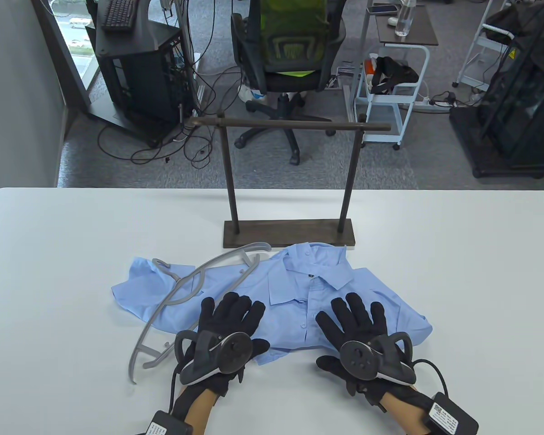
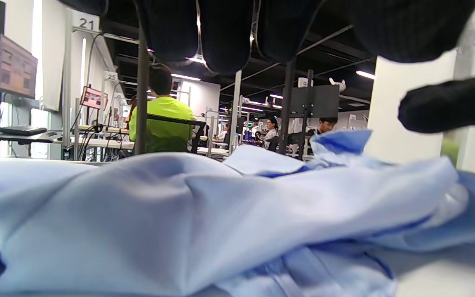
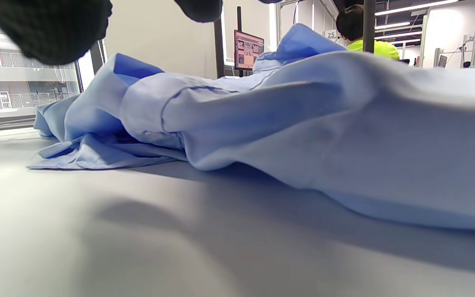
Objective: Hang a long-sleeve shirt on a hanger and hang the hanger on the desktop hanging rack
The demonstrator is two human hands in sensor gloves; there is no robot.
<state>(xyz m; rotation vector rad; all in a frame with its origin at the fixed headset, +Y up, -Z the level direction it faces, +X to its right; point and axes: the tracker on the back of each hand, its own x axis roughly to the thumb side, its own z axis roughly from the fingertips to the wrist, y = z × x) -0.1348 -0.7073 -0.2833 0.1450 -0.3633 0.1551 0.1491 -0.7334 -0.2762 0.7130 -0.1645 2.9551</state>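
Observation:
A light blue long-sleeve shirt point(image 1: 294, 294) lies folded and rumpled on the white table point(image 1: 458, 281), collar toward the rack. A grey plastic hanger point(image 1: 195, 290) lies across the shirt's left part, its far end near the rack base. My left hand point(image 1: 229, 317) rests flat on the shirt's left front with fingers spread. My right hand point(image 1: 356, 319) lies flat on the shirt's right front, fingers straight. The dark wooden hanging rack point(image 1: 290, 181) stands just behind the shirt with a bare bar. In the wrist views the shirt point(image 2: 204, 214) point(image 3: 324, 136) fills the frame under my fingertips point(image 2: 225, 33).
Beyond the table's far edge stand an office chair point(image 1: 290, 59), a computer stand point(image 1: 136, 68) with loose cables, and a white cart point(image 1: 390, 86). The rack's base point(image 1: 290, 233) sits close to the shirt's collar.

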